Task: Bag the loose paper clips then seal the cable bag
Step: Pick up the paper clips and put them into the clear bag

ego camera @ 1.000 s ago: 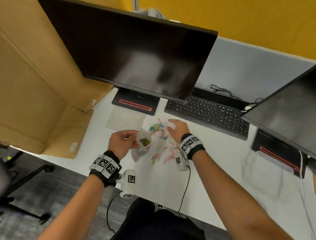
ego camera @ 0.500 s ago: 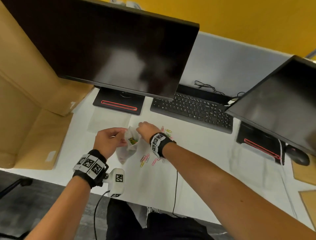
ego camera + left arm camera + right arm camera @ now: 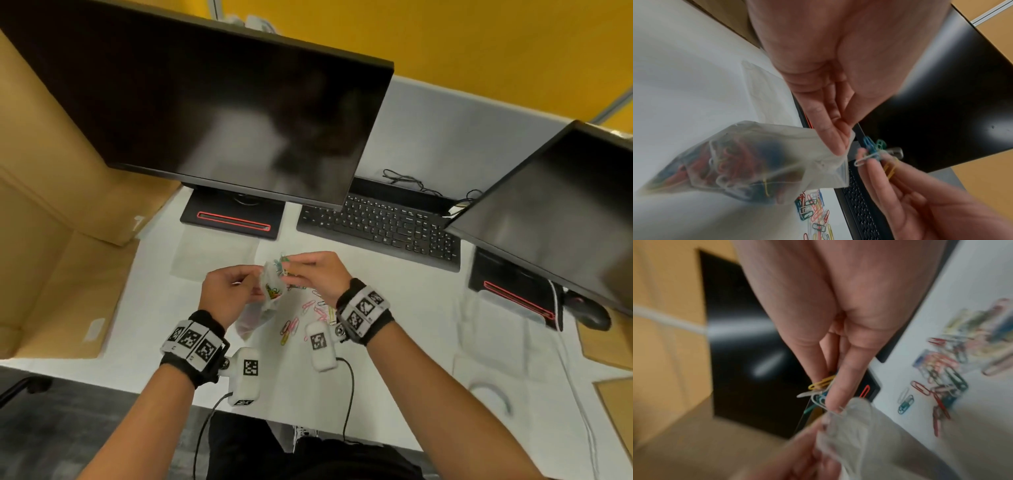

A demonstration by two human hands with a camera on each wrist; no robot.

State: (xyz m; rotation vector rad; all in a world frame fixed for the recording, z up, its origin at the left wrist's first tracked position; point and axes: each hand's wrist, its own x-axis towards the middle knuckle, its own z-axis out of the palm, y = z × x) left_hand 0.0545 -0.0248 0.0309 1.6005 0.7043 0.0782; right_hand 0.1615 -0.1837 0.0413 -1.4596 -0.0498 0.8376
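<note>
My left hand [image 3: 255,284] pinches the rim of a small clear bag [image 3: 274,291] that holds several coloured paper clips and hangs above the white desk [image 3: 394,342]. In the left wrist view its fingers [image 3: 838,139] hold the bag [image 3: 756,162] by one corner of its mouth. My right hand [image 3: 294,270] pinches a bunch of clips [image 3: 873,149] right at the bag's mouth. Under the hands, loose clips [image 3: 308,315] lie scattered on the desk. A clear bag with a white cable [image 3: 489,390] lies flat at the front right.
A large monitor [image 3: 205,113] and its stand [image 3: 233,219] are behind the hands, with a black keyboard [image 3: 376,229] to the right. A second monitor [image 3: 555,212] and a mouse [image 3: 592,315] are at far right. Cardboard boxes [image 3: 51,205] stand left. An empty clear bag [image 3: 212,253] lies by the stand.
My right hand has left the pile on the desk and come up to the bag's mouth with a bunch of clips. The left hand keeps holding the bag.
</note>
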